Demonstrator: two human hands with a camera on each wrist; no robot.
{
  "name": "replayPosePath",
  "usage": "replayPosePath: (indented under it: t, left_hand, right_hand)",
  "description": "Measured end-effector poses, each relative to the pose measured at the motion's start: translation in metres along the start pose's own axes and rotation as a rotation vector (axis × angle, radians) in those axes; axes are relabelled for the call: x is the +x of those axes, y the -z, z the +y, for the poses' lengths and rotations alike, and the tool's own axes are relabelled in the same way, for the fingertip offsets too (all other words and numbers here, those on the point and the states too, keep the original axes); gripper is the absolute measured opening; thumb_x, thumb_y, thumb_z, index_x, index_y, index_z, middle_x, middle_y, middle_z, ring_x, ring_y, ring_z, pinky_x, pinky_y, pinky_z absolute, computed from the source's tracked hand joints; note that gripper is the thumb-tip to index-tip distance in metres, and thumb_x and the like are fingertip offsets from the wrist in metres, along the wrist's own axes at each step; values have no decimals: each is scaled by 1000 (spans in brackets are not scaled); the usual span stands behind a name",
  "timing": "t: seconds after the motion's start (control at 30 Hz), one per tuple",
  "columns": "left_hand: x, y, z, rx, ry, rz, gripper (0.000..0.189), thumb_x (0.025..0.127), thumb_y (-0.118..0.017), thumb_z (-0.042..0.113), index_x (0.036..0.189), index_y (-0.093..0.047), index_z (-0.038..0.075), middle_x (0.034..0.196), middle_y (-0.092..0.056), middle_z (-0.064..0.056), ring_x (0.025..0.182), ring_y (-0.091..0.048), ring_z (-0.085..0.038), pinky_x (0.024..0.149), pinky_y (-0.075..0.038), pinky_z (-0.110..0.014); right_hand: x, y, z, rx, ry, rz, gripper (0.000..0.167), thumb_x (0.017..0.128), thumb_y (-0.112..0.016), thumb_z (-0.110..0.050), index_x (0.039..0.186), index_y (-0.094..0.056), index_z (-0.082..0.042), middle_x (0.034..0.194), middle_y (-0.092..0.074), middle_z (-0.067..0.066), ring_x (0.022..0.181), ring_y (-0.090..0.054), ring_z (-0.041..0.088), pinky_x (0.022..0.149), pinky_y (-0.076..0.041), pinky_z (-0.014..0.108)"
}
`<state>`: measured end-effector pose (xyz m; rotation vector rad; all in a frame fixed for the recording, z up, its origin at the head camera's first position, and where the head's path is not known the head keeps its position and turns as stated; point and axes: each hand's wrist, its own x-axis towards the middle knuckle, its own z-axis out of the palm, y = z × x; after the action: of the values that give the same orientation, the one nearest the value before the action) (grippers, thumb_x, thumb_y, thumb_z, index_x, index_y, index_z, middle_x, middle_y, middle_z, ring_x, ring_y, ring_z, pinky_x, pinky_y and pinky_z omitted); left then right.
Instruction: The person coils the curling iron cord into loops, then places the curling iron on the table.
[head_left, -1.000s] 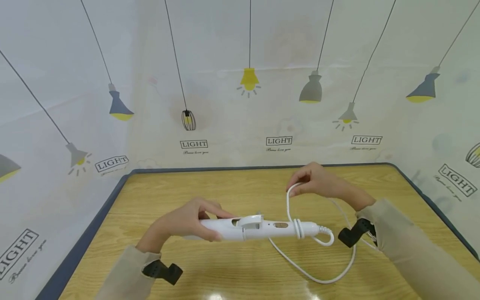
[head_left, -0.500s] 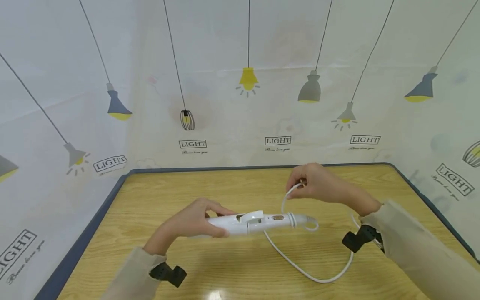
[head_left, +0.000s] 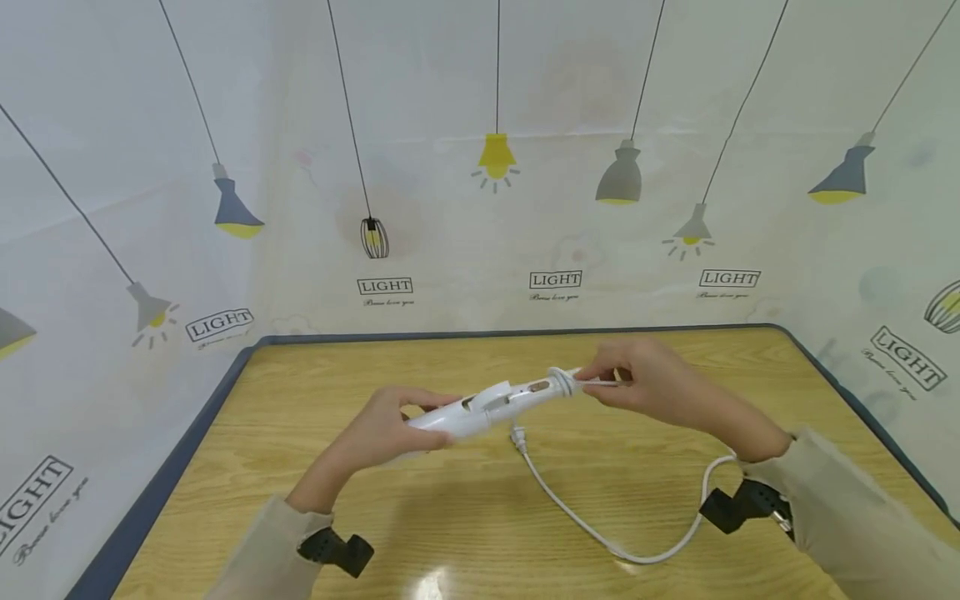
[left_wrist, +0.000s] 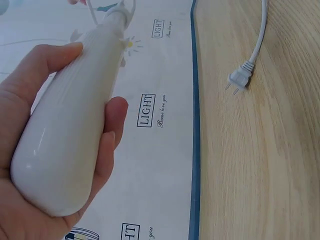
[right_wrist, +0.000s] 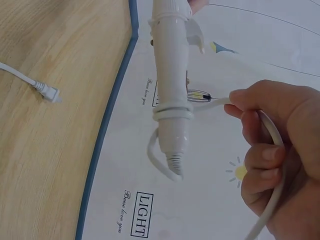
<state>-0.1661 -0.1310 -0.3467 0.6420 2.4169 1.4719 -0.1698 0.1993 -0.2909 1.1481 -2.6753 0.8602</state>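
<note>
A white curling iron (head_left: pixel 517 403) is held above the table, tilted with its cord end up and to the right. My left hand (head_left: pixel 390 423) grips its thick, rounded end, fingers and thumb round the smooth white body (left_wrist: pixel 65 125). Near the other end, the white cord (right_wrist: pixel 172 111) is wound round the handle, and a short loop leaves the ribbed cord sleeve (right_wrist: pixel 174 162). My right hand (head_left: pixel 652 379) pinches the cord between thumb and forefinger close to the windings. From there the cord runs through the curled fingers (right_wrist: pixel 265 155).
The cord's loose length (head_left: pixel 570 508) curves over the wooden table (head_left: pixel 300 517), ending in a two-pin plug (left_wrist: pixel 240 77). A dark blue edge (head_left: pixel 450 336) borders the table. Behind it hangs a pale sheet (head_left: pixel 465 233) printed with lamps.
The curling iron's cord end has swung up and back. My right hand has moved slightly right and down, drawing the cord taut. The plug has come into view below the iron.
</note>
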Motion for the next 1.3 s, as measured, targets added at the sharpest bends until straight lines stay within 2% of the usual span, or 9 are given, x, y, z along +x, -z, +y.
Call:
replayPosePath:
  t: [0.1,0.23,0.5,0.67,0.87,1.0,1.17,1.3]
  left_hand:
    - [0,0,1,-37,45,56,45,72,-78,20,115,-66,14,106,-62,-12,70,-60,-21,58,-53,-35]
    - [1,-1,2,-64,83,108,46,73,-78,22,116,-66,16,115,-60,-13,71,-61,-21,59,-53,-35]
    - [1,2,2,-159,99,166,48,74,-77,21,120,-63,15,118,-59,-13,70,-64,-25,61,-53,-39]
    - [0,5,2,-229,105,190,50,75,-77,19,122,-61,10,118,-58,-15,72,-64,-26,63,-54,-41]
    - [-4,12,0,-253,97,213,52,77,-75,20,124,-59,8,118,-57,-18,70,-64,-27,63,-53,-39]
    - [-6,15,0,-262,75,212,51,78,-74,17,124,-58,5,118,-57,-19,70,-64,-28,62,-53,-39]
    - [-6,14,1,-282,60,185,50,77,-74,15,123,-59,4,118,-57,-19,72,-64,-29,65,-52,-44]
    - [-7,13,2,-309,24,147,49,78,-73,12,123,-58,1,118,-57,-20,73,-64,-29,67,-52,-48]
  right_hand:
    - [-3,-5,-1,10,2,46,16,82,-66,-4,97,-72,-4,65,-46,-12,47,-34,2,41,-32,20]
    - [-6,-15,-1,19,27,99,26,84,-62,0,109,-67,1,68,-49,-11,47,-34,0,41,-33,19]
    - [-13,-29,3,135,65,225,35,84,-58,8,119,-59,4,78,-53,-6,54,-41,2,43,-37,21]
    - [-20,-37,10,242,54,230,40,88,-52,8,126,-54,0,83,-52,-2,52,-42,4,38,-36,21]
    - [-35,-43,24,457,38,187,43,92,-44,10,133,-47,-1,80,-55,0,46,-37,10,37,-36,24]
    - [-44,-46,33,554,53,176,45,93,-38,12,135,-44,-1,79,-55,0,46,-36,19,38,-35,28]
    - [-48,-52,43,630,55,197,45,92,-39,13,134,-46,-2,79,-58,0,48,-39,19,40,-36,30]
    - [-48,-60,52,741,-42,222,37,93,-45,6,128,-54,-3,84,-66,2,54,-47,15,46,-42,27]
